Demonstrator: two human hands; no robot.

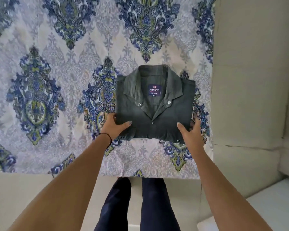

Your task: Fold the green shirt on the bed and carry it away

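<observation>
The dark green shirt point(163, 117) lies folded into a neat rectangle on the bed, collar facing away from me, a dark label showing inside the neck. My left hand point(114, 126) grips its lower left corner, thumb on top and fingers tucked under the edge. My right hand point(191, 132) holds the lower right corner the same way, thumb resting on the fabric. Both arms reach forward from the bottom of the view.
The bed carries a white sheet point(60, 84) with blue and green paisley motifs, its near edge just in front of my legs point(137, 204). A pale wall or bed frame point(250, 80) runs along the right side. Light floor lies below.
</observation>
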